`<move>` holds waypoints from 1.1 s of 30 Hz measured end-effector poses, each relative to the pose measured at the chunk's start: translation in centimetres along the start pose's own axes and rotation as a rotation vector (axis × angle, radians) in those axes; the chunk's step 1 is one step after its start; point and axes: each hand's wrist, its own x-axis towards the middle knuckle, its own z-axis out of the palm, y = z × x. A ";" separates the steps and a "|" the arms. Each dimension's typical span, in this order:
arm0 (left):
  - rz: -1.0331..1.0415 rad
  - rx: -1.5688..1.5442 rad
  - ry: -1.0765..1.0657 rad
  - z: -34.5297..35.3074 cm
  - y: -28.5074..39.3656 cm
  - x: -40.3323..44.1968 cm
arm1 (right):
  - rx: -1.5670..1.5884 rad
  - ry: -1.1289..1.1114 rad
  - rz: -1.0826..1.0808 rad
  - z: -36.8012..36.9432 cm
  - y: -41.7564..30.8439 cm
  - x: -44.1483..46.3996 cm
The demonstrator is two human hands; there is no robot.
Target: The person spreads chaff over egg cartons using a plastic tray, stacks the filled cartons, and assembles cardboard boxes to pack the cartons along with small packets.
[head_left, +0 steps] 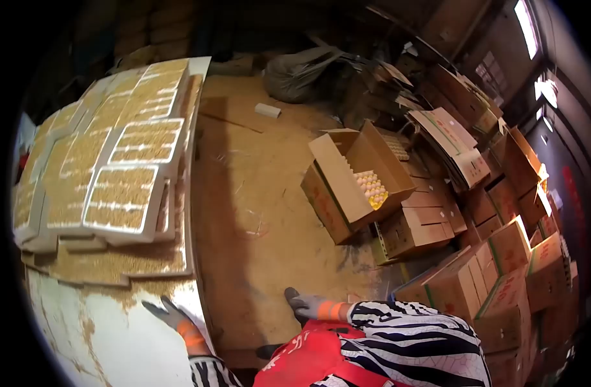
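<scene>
My left hand [171, 316], in a grey glove with an orange cuff, reaches over the right edge of a white tabletop [134, 329]. Its fingers are spread, and nothing is in them. Just beyond those fingertips lies a layer of tan, grain-like material [150, 267], below stacked white trays [121, 198] topped with the same material. My right hand [311, 305], gloved alike, hangs in front of the red apron [305, 358]. Its dark fingertips appear apart, with no object visible in them.
An open cardboard box [337, 187] holding eggs on a yellow tray [371, 189] stands right of centre. More cartons [495, 284] are piled along the right. A white block [268, 110] lies on the dusty floor [263, 168], near a large grey sack [295, 74].
</scene>
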 end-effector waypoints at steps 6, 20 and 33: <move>0.176 0.173 -0.314 0.4 2.5 -9.9 | -0.078 -0.109 0.540 -9.3 27.1 -6.7; 0.047 0.608 -1.154 41.7 16.1 -4.9 | 0.286 0.173 -0.021 -37.6 24.1 25.5; 0.697 0.437 -1.225 98.6 36.2 15.1 | 1.138 1.146 0.504 -73.6 45.5 36.9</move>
